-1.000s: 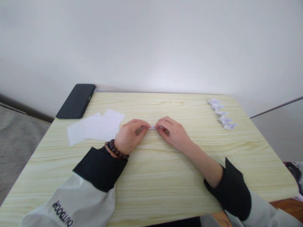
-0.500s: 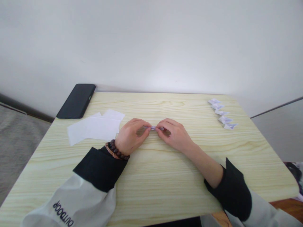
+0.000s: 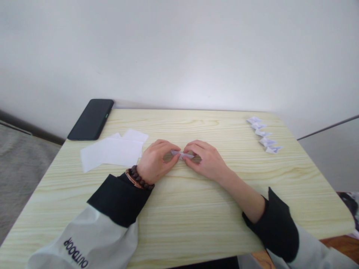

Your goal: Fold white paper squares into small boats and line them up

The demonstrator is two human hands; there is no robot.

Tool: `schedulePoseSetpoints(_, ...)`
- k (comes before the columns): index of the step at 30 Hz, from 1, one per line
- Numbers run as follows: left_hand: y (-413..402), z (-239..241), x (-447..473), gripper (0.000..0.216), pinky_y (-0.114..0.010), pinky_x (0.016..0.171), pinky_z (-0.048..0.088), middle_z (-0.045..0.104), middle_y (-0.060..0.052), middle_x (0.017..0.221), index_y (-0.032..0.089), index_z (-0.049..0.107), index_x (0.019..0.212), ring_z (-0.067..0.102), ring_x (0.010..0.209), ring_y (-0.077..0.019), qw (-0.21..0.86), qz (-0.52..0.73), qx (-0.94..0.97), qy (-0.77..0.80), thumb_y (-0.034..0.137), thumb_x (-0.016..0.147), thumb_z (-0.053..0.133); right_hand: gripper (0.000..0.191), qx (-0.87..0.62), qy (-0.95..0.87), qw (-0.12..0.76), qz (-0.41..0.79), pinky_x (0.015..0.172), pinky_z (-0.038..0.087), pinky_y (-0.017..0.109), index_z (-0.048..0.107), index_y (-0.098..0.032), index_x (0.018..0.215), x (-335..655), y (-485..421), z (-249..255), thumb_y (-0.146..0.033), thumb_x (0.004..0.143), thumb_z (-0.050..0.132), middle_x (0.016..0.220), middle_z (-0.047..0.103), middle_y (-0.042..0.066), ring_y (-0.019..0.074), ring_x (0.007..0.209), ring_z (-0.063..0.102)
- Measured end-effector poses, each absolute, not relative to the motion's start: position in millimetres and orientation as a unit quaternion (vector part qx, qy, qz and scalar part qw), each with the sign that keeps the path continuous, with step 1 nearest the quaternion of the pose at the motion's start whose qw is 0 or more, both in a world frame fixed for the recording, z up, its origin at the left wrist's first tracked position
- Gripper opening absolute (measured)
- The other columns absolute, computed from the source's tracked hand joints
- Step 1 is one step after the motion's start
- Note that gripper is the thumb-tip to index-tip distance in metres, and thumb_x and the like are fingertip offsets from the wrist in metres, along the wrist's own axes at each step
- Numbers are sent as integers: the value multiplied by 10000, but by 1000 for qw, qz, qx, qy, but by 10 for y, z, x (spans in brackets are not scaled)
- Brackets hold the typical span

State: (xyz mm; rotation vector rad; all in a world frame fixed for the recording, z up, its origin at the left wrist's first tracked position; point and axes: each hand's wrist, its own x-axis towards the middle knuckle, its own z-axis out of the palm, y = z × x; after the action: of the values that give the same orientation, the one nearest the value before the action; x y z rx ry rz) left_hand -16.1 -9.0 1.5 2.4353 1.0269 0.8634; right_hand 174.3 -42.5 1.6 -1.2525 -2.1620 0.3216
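A small folded white paper (image 3: pixel 182 154) is pinched between both hands above the middle of the table. My left hand (image 3: pixel 157 158) grips its left part between thumb and fingers. On the other side, my right hand (image 3: pixel 206 158) pinches the right part the same way. Both sets of fingertips nearly meet and cover much of the paper, so its exact folded shape is partly hidden. Flat white paper sheets (image 3: pixel 112 151) lie overlapping just left of my left hand. Several small folded paper boats (image 3: pixel 267 142) stand in a slanting row to the right.
A black phone (image 3: pixel 91 119) lies at the table's back left corner. The light wood-grain table (image 3: pixel 190 216) meets a white wall (image 3: pixel 179 56) along its far edge.
The fingertips of both hands have shifted slightly on the folded paper, and more of its pointed ends now show. The sheets, phone and paper boats stay in place.
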Motion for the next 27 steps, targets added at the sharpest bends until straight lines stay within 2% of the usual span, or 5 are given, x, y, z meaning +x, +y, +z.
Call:
schedulePoseSetpoints(7,-79,-14,-179,139,-330,830,467,684,-41,873,172,653,889,572,883,-193,170,301,870,351,194,780,570,73,-468,-822,300,119,771,461,295,597,-184,841,1758,-412,-10,-234,845,544,926,641,45,161,845,590)
schedulePoseSetpoints(15,-75,-14,-179,172,-345,846,465,674,-63,927,160,652,929,559,923,-208,143,299,867,373,201,792,557,139,-473,-811,313,143,817,485,310,590,-189,970,1786,-409,-49,-247,850,551,1014,610,66,177,917,583)
schedulePoseSetpoints(23,-89,7,-179,115,-315,827,463,657,-35,904,188,632,853,571,887,-178,168,302,866,360,169,796,534,104,-447,-830,309,125,772,478,285,584,-195,858,1784,-402,-12,-163,873,486,964,614,53,156,870,578)
schedulePoseSetpoints(27,-111,37,-164,82,-326,799,464,658,-37,845,190,635,804,574,853,-191,145,303,860,385,235,789,568,121,-443,-833,305,131,768,472,282,572,-188,852,1774,-414,13,-115,848,475,932,611,58,156,854,572)
